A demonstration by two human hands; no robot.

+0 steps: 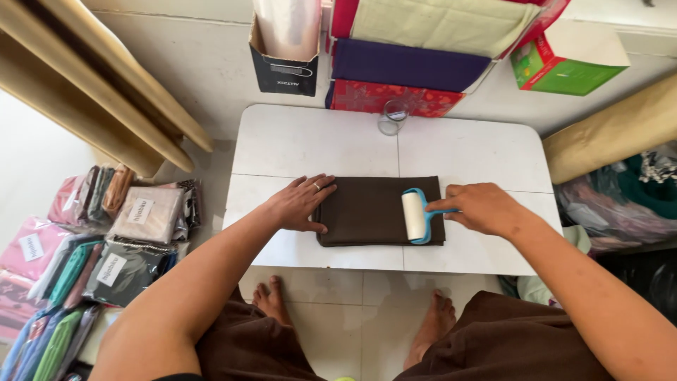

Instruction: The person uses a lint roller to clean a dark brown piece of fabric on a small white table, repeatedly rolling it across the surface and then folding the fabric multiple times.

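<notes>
Brown cloth (367, 210): folded rectangle, flat on white bench (317, 141), near front edge, centre. Bench low, rounded corners. My left hand (302, 204): open, palm down, fingers spread, pressing cloth's left edge; ring on one finger. My right hand (482, 207): closed around blue handle of lint roller (415, 215), just off cloth's right edge. Roller: white drum, resting on cloth's right part. Clear glass (392, 117): upright at bench's far edge, well apart from cloth.

Low white table (296, 141) — folded brown cloth (367, 210), clear glass (392, 117).
</notes>
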